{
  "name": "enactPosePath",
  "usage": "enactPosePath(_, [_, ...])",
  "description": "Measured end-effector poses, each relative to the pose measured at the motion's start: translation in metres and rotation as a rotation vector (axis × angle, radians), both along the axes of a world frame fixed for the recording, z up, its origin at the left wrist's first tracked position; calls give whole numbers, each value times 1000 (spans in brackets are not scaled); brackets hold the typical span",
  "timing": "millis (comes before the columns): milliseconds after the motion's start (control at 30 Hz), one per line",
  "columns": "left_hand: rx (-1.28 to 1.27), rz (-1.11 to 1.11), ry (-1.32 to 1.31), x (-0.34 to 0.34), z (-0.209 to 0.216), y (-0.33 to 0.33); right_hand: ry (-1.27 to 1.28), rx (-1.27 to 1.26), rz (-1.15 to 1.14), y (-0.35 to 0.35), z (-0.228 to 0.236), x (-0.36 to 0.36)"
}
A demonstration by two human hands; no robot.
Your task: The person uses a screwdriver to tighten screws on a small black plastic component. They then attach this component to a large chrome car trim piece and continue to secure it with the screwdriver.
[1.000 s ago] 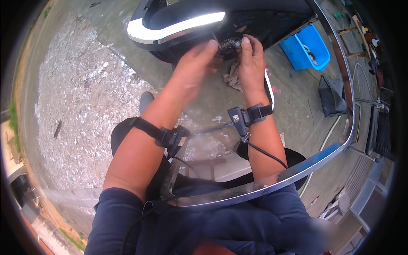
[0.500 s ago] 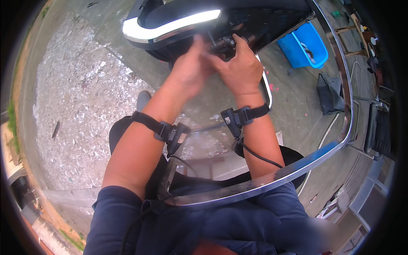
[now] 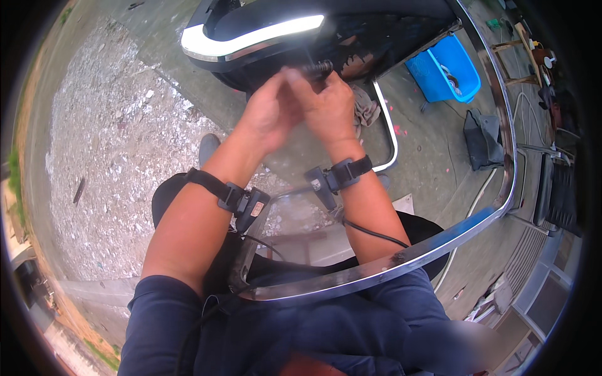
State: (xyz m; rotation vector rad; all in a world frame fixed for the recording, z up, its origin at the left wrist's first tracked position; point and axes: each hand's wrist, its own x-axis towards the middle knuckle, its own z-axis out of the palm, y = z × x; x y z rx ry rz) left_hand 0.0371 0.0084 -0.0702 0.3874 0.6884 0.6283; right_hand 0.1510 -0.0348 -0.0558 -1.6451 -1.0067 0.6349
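While I watched through the head camera, both hands had closed in together on a small dark threaded fitting (image 3: 318, 66) poking out just under the black bumper-like body panel (image 3: 376, 25) with its pale chrome strip (image 3: 251, 39). A second before, the two hands sat a little apart on that spot; now my left hand (image 3: 269, 109) had slid up against the right hand (image 3: 327, 103), fingers overlapping, so I judged the work had gone from steadying the part to gripping it. The right hand looked clenched around the fitting's base; whether the left actually pinched it or only braced the right, I could not tell, as the fingers blurred. A grey rag (image 3: 365, 109) hung just beyond the right hand. A curved chrome bar (image 3: 401, 260) lay across my lap. Well off to the right stood a blue plastic tub (image 3: 442, 72) on the concrete floor (image 3: 433, 150), holding a few small items too small to make out.
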Motion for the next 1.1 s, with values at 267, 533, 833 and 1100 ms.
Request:
enactPosePath(267, [72, -24, -53, -11, 11, -2, 534, 136, 42, 0, 0, -18])
enactPosePath(533, [100, -79, 4, -22, 11, 1, 388, -29, 79, -5, 12, -7])
enactPosePath(833, [78, -33, -14, -19, 13, 1, -208, -196, 14, 4, 25, 8])
enactPosePath(1100, [168, 14, 184, -28, 35, -7, 160, -62, 78, 6, 18, 4])
